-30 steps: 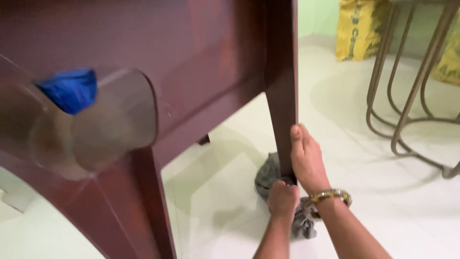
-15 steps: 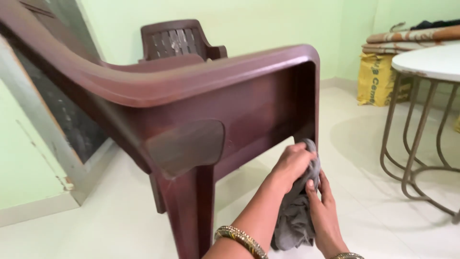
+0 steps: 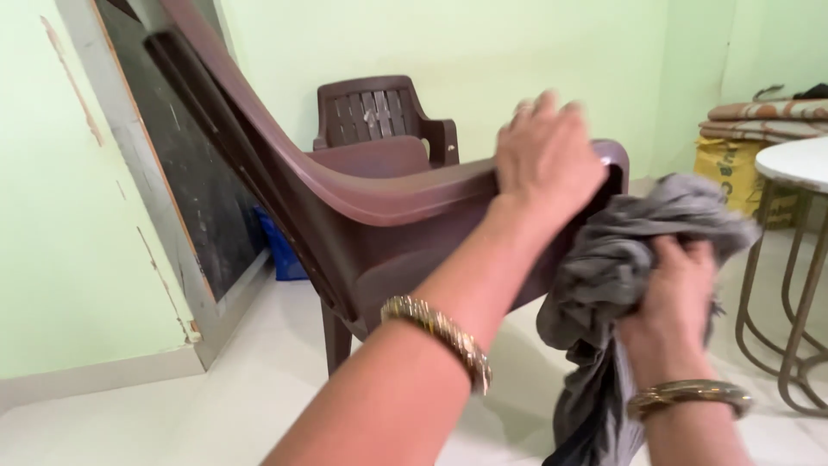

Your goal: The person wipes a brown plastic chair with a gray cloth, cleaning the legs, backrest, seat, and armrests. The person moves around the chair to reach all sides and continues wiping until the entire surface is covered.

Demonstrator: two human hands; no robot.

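Brown plastic chair (image 3: 362, 216) tilting on the pale floor (image 3: 216, 406), back toward the dark door panel (image 3: 198, 190). Second brown chair (image 3: 379, 121) standing by the green wall. White round desk (image 3: 798, 160) on wire legs at right; yellow sack (image 3: 729, 173) sitting behind it under folded mats (image 3: 759, 116). Left hand (image 3: 548, 164) lying on the chair's front edge, fingers curled over it. Right hand (image 3: 668, 289) closing around a bunched grey cloth (image 3: 617, 259), just beside that edge. Bangle (image 3: 444, 332) showing on each wrist.
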